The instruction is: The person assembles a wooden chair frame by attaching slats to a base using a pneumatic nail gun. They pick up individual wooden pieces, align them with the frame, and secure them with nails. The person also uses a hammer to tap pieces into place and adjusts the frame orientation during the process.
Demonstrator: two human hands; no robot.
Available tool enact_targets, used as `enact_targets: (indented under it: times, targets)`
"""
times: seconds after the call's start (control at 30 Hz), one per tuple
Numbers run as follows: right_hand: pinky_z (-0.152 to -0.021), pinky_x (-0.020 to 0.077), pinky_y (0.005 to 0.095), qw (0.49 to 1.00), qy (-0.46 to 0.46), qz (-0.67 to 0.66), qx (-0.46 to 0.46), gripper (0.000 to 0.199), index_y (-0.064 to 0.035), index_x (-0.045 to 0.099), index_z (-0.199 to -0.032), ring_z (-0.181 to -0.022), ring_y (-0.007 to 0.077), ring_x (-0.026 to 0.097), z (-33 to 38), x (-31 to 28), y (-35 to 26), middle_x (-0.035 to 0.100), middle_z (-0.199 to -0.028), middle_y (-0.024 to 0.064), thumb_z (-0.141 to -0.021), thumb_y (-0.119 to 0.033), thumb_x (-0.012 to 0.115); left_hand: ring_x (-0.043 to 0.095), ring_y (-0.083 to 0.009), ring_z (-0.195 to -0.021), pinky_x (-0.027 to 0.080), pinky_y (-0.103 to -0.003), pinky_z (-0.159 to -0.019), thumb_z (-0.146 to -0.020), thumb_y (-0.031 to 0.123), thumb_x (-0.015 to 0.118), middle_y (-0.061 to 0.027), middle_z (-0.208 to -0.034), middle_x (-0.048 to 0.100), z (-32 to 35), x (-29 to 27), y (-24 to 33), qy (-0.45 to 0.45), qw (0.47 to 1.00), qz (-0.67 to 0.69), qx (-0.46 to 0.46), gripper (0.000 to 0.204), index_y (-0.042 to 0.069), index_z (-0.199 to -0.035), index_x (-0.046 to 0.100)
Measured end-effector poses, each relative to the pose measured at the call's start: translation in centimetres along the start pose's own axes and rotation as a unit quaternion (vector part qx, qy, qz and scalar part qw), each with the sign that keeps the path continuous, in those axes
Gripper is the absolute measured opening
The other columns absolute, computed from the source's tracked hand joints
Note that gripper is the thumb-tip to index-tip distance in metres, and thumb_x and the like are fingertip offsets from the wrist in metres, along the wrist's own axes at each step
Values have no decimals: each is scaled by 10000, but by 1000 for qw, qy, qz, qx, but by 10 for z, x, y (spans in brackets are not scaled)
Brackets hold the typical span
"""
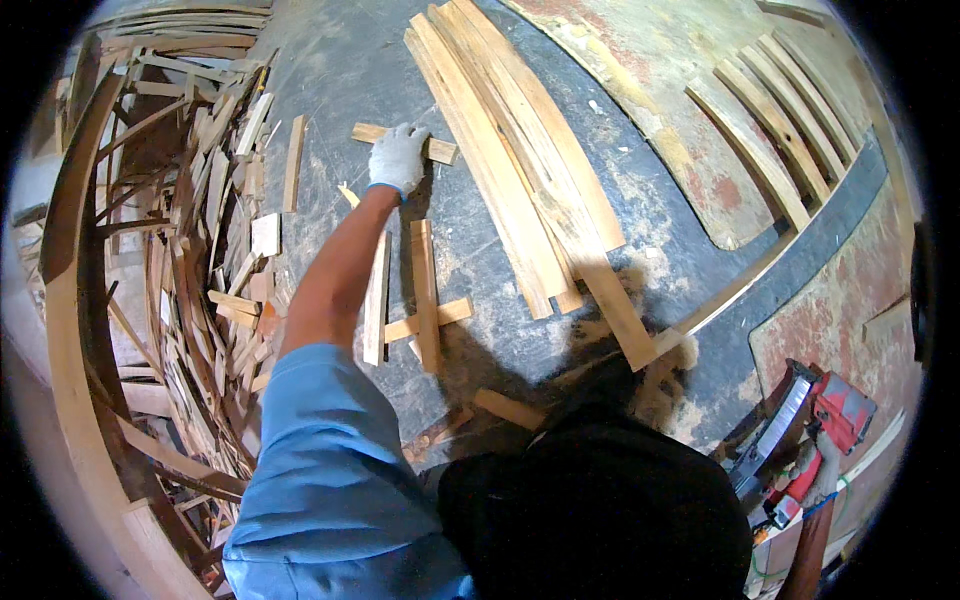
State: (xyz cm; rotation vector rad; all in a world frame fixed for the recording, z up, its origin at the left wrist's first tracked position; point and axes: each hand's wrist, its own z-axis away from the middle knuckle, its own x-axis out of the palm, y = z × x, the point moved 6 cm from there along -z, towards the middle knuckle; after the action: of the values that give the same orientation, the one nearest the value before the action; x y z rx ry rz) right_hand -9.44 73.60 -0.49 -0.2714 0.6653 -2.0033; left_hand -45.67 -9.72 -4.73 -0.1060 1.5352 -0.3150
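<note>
My left hand [398,158], in a pale grey glove with a blue cuff, is closed over the middle of a short wooden slat [440,150], whose two ends stick out on either side. At the lower right my right hand [824,474], also gloved, grips a red and black nail gun [843,410] with a long magazine. Just right of my left hand lies a bundle of long wooden planks [500,160], side by side and partly overlapping. Nearer to me, a short upright-lying slat [424,290] crosses over another short wooden piece [450,311].
A heap of scrap wood strips [190,230] fills the left side behind a long curved board [75,340]. On the right, several boards [770,130] lie in a row near a long timber strip [740,290]. A thin green hose [842,486] runs by the nail gun.
</note>
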Motion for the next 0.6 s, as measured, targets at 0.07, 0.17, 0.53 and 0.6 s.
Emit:
enact_targets:
  times: [0.07,0.17,0.53,0.6]
  targets:
    - [-366,471,296,1000,-23,-16,-2,277,-57,617,-1026,-406,161,517,6,6,0,543,-555,14,-987,-327,562,577,-351,-1176,484,-447,-979,-862,152,640,-106,-1239,612,2,-11,-2,13,994,72,82,324,122,-1185,655]
    - [-394,493,325,998,-65,-17,8,240,-87,612,-966,-440,184,550,21,24,-9,587,-606,21,-967,-323,569,552,-362,-1254,433,-421,-1063,-913,220,640,-130,-1325,607,11,-32,-13,-63,920,385,-51,371,83,-1257,623]
    - [-450,536,374,999,-38,-17,34,228,-102,618,-918,-454,214,586,24,22,-7,603,-582,42,-931,-330,625,638,-428,-1023,518,-524,-874,-833,223,664,-228,-1099,667,43,17,0,-109,985,89,-98,357,77,-1158,652]
    - [-439,532,376,998,-16,-27,55,226,-101,635,-870,-454,222,591,20,8,-3,622,-602,49,-915,-322,638,641,-420,-974,497,-514,-838,-774,322,704,-243,-979,667,31,-1,8,-111,982,125,-91,342,27,-947,687]
